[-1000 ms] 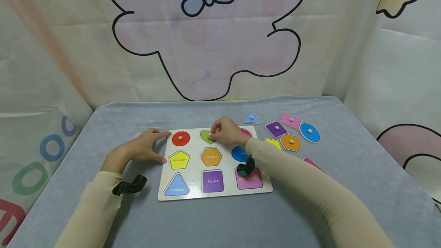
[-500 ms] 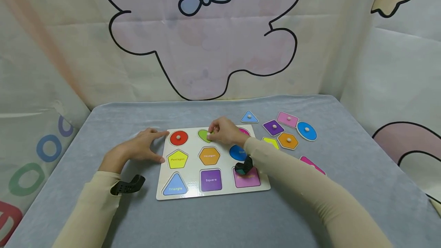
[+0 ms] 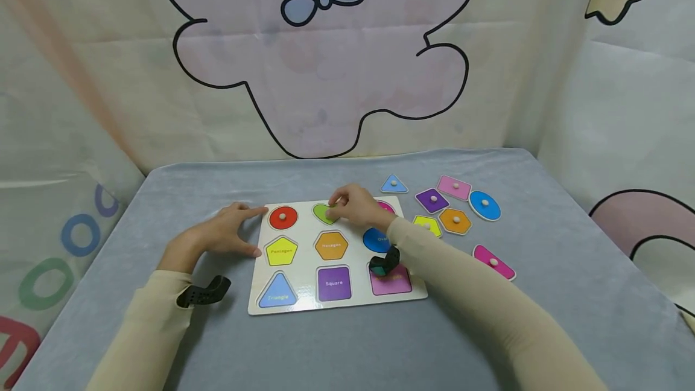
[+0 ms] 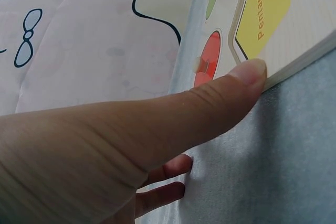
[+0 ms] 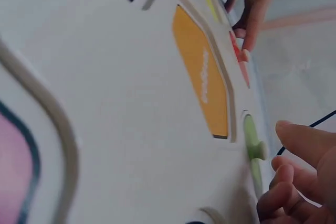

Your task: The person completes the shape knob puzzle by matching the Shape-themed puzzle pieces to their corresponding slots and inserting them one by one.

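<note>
A white shape puzzle board (image 3: 307, 282) lies on the table. Its green heart piece (image 3: 321, 212) sits in the top middle recess, knob (image 5: 258, 150) upward. My right hand (image 3: 355, 207) hovers over that piece; the right wrist view shows a gap between the thumb and fingers and the knob. My left hand (image 3: 228, 231) is spread at the board's left side, thumb (image 4: 249, 73) on the edge by the yellow pentagon recess and a fingertip at the top left corner. A red circle piece (image 3: 283, 218) with a knob is in the top left recess.
Right of the board lie loose knobbed pieces: a blue triangle (image 3: 393, 184), purple square (image 3: 432, 200), pink rectangle (image 3: 454, 187), blue oval (image 3: 485, 206), orange hexagon (image 3: 455, 221), yellow piece (image 3: 423, 221) and magenta piece (image 3: 494, 262). My right forearm crosses the board's right side.
The head view has shifted slightly. Both hands keep nearly the same places. More of the magenta piece shows beside my right forearm.
</note>
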Action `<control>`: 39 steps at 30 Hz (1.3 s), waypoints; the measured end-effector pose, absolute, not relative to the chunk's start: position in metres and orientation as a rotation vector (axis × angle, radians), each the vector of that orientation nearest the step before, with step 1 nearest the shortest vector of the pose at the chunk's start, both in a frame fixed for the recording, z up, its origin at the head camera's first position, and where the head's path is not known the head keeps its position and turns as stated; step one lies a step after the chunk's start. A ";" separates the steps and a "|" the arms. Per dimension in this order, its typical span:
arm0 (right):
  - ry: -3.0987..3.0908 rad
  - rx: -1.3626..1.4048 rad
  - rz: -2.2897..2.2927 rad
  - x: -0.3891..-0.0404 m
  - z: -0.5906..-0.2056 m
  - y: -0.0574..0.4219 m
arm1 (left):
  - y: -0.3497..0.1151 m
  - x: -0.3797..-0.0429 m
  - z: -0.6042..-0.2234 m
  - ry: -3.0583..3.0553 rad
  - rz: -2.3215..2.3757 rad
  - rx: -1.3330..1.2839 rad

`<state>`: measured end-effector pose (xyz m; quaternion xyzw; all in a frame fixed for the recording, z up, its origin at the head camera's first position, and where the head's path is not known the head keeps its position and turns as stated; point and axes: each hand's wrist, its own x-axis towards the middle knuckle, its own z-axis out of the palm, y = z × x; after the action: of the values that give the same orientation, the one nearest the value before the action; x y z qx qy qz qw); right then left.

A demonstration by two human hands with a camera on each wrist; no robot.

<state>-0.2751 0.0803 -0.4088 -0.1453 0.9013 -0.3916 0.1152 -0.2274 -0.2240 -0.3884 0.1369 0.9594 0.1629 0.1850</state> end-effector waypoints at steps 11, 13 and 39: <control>2.578 -0.458 -1.275 -0.264 -0.386 0.103 | -0.220 -0.227 -0.386 2.706 0.466 0.385; 2.580 -0.494 -1.285 -0.261 -0.383 0.107 | -0.220 -0.226 -0.386 2.704 0.467 0.382; 2.660 -0.566 -1.324 -0.250 -0.373 0.157 | -0.223 -0.225 -0.386 2.697 0.502 0.427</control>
<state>-0.2504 0.1569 -0.3730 -0.1867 0.8779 -0.4371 0.0583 -0.2255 -0.2232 -0.3863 0.1511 0.9553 0.1777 0.1815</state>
